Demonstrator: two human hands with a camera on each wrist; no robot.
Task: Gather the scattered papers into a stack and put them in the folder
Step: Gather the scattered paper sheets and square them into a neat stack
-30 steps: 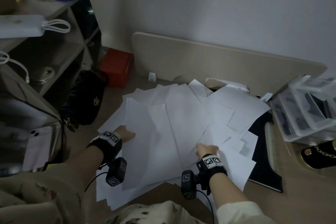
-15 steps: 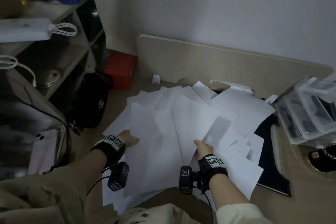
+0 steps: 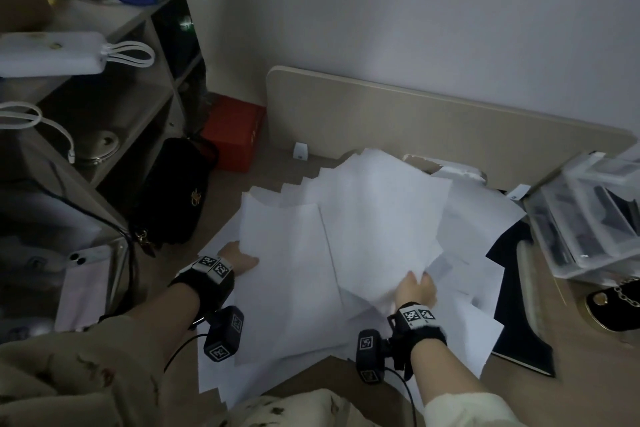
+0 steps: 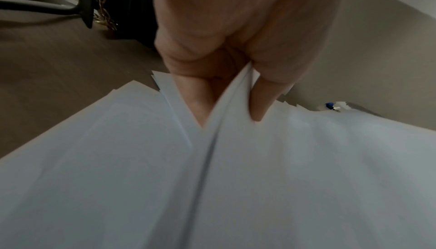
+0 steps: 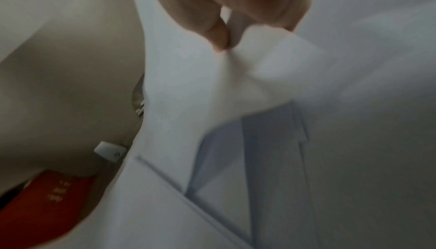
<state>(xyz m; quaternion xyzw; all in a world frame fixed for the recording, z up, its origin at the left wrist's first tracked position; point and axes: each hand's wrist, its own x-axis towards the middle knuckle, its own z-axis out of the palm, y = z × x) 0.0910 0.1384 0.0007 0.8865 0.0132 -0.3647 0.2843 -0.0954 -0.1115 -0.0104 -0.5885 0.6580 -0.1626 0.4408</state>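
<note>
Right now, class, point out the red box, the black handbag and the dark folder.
red box [image 3: 232, 131], head view, on its top face.
black handbag [image 3: 173, 191], head view, on its front panel.
dark folder [image 3: 512, 322], head view, on its bare cover beside the papers.

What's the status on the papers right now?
Left hand pinches sheets at pile's left edge. Right hand pinches a lifted sheet. Papers unstacked. Dark folder partly buried under them.

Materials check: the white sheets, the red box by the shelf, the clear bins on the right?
White sheets: thin matte paper; they bend and buckle where the right hand pinches them.
Red box: probably coated cardboard; flat faces, crisp edges, small gold print in the right wrist view.
Clear bins: transparent hard plastic, glossy; dark contents show through.
</note>
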